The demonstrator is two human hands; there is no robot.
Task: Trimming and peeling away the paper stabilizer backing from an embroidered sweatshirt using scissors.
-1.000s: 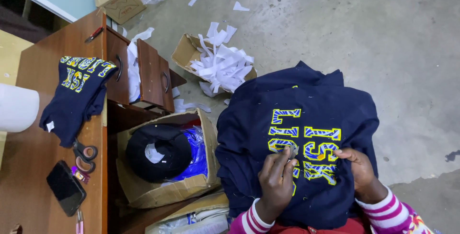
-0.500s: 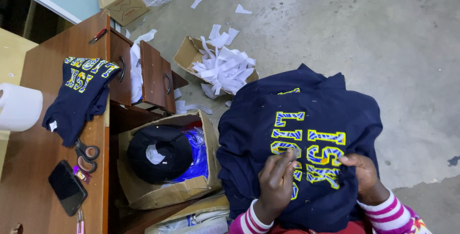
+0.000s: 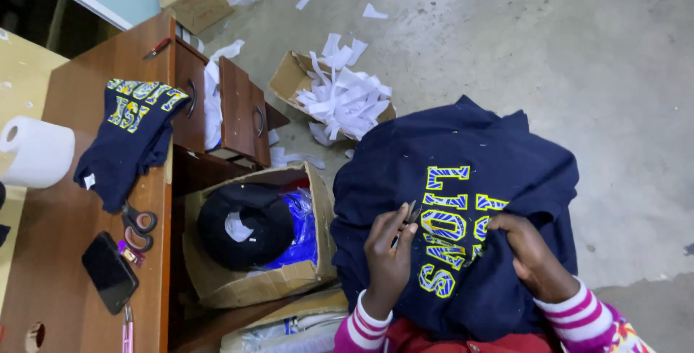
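A navy garment [image 3: 499, 158] with yellow and blue lettering [image 3: 448, 230] lies spread over my lap. My left hand [image 3: 387, 255] rests on it at the left edge of the lettering and pinches a small thin metal tool [image 3: 409, 216], whose tip points at the letters. My right hand [image 3: 531, 252] presses on the fabric just right of the lettering and bunches it under the fingers. Both wrists show pink and white striped sleeves.
A wooden desk [image 3: 50, 266] on the left holds a second navy garment [image 3: 126, 140], a paper roll [image 3: 36, 152], scissors [image 3: 139, 226] and a phone [image 3: 108, 272]. Beside my knees stands an open cardboard box [image 3: 249, 284] with a dark cap. A box of paper scraps [image 3: 340, 93] sits on the concrete floor.
The garment has shifted on my lap, so the lettering sits more to the left. My left hand has slid to the left edge of the letters, and the tool now shows.
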